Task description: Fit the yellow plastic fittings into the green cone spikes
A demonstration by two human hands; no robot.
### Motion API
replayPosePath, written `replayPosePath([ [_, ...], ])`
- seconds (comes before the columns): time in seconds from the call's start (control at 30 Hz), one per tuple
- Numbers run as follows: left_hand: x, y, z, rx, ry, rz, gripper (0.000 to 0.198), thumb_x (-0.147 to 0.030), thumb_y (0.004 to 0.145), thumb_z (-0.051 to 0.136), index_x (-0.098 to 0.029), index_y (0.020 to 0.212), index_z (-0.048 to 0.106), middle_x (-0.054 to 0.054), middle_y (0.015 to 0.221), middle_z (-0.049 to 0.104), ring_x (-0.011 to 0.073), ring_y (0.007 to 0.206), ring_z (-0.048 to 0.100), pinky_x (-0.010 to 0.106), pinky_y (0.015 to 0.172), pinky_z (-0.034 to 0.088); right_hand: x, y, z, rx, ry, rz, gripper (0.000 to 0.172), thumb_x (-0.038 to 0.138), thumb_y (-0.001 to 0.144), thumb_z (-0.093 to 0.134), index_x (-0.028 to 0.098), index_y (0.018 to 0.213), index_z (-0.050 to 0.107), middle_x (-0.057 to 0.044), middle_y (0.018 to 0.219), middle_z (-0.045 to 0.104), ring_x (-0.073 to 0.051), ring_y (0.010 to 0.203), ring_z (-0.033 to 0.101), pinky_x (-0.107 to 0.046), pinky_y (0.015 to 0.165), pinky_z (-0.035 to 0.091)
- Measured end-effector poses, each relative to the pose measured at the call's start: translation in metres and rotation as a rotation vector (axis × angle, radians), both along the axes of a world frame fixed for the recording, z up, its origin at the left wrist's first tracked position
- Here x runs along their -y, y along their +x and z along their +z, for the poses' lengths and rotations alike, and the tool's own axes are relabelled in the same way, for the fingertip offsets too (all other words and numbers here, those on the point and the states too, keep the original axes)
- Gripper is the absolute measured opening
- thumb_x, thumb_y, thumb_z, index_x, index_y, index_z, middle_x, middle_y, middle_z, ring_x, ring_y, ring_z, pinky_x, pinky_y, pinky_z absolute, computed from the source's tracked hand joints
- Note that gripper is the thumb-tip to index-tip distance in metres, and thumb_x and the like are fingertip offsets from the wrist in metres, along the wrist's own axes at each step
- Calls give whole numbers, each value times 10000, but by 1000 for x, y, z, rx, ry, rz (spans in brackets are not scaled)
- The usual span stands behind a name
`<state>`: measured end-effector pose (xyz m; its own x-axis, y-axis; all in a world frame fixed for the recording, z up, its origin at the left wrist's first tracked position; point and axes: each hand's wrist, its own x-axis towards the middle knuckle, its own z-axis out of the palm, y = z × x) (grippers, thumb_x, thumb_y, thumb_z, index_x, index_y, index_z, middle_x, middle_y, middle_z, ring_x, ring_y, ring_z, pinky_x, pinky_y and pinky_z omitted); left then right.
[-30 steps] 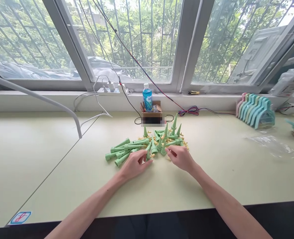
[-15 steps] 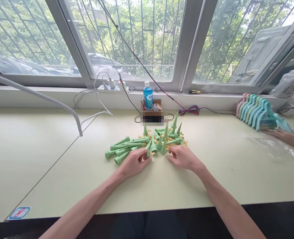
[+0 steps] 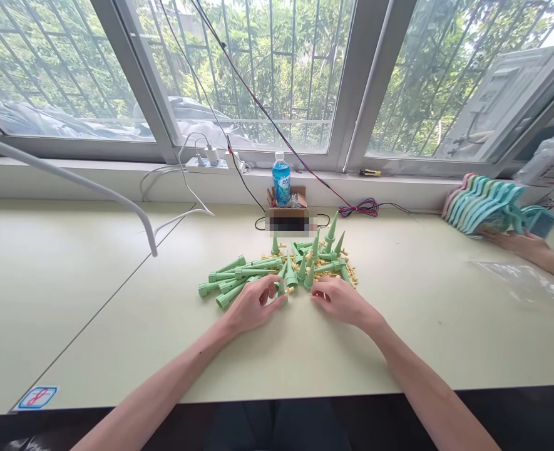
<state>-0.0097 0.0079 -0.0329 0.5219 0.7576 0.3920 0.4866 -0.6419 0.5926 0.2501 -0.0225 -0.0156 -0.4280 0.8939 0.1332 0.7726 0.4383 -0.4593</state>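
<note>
My left hand: my left hand (image 3: 252, 305) rests on the table at the near left edge of the pile. The fingers are loosely curled and thumb and forefinger are drawn close together, right at the foot of one small cone. I cannot tell whether they actually grip it.

My right hand: my right hand (image 3: 341, 302) lies palm down at the near right edge of the pile. The fingers are half curled and point left toward the other hand. Whether the tips pinch anything is hidden from me.

Cones: the heap of green plastic cone-shaped spikes (image 3: 262, 270) sits mid-table just beyond both hands. Several lie flat on the left of it and a few stand point-up on the right.

Small parts: little yellow plastic pieces (image 3: 350, 270) are scattered among and just beside the cones.

Table: the pale green tabletop (image 3: 93, 294) carries all of it.

Behind the heap: a small brown cardboard box (image 3: 288, 216) stands by the window sill, with a blue-labelled clear plastic water bottle (image 3: 281, 180) upright in it.

Far right: another person's hand (image 3: 523, 243) touches a row of pastel pink and teal plastic hangers (image 3: 478, 200). A crumpled clear plastic bag (image 3: 525, 283) lies near it.

Left: a bent white tube (image 3: 74, 181) reaches over the table.
</note>
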Motion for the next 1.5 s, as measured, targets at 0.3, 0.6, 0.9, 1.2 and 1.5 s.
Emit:
replayPosePath([
  [0.3,-2,2,0,-40,67,22,248,-265,902,623,-185,723,470,-46,680,466,89,549,364,236,540,320,6,-8,-1,-125,5,52,117,225,986,543,192,891,603,-25,801,659,-169,713,586,-287,658,424],
  [0.6,0,2,4,-43,48,-11,184,-249,897,592,-185,753,497,-50,646,433,100,556,366,236,546,318,9,-16,1,-140,39,53,87,185,964,573,198,878,585,-4,756,643,-146,643,557,-254,610,395],
  [0.9,0,2,2,-55,5,4,165,-298,881,624,-180,803,538,-58,650,402,90,542,336,221,519,315,10,-20,-1,-173,92,70,76,183,947,608,199,874,597,-15,781,655,-157,684,574,-262,632,419],
  [1.2,0,2,3,-75,-3,-37,168,-244,849,622,-183,725,526,-64,613,373,102,549,325,231,536,301,7,-21,-6,-155,98,59,53,181,936,640,201,896,611,-19,811,667,-165,717,585,-268,648,429],
  [1.5,0,4,3,-92,-11,-51,218,-287,884,634,-177,711,561,-61,591,395,105,548,317,242,529,281,6,-21,-9,-159,84,51,55,169,921,672,199,943,632,-32,862,692,-174,746,619,-270,652,440],
])
